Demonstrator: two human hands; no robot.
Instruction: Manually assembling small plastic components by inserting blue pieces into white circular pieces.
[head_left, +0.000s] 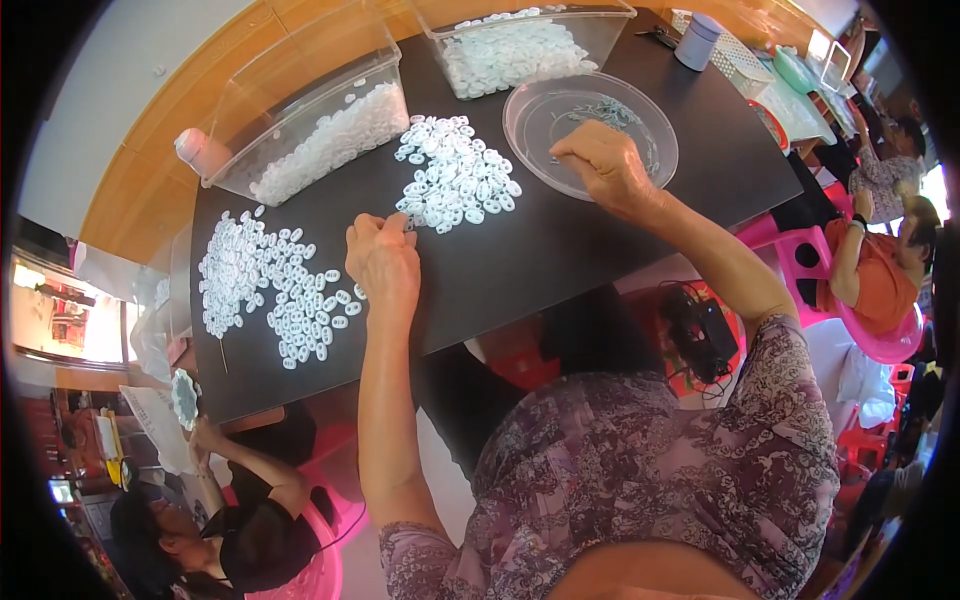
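Note:
My left hand (385, 262) is closed, fingers curled together at the near-left edge of a pile of small white oval plastic pieces (455, 175). Whatever its fingertips hold is too small to make out. Over a round clear shallow tray (520, 150) is my right hand (612, 170), thumb and fingers pinched. Nothing can be made out between them. Small thin grey metal bits (605, 112) lie in the tray beyond that hand. Another heap of the white oval pieces (232, 270) spreads over the table's left side, with a looser group (305, 315) nearer to me.
Two clear plastic bins, one at the back left (330, 145) and one at the back (515, 60), hold white pieces. A lidded cup (698, 42) stands far right on the dark table (500, 285). People sit at the lower left (250, 530) and at the right (875, 270).

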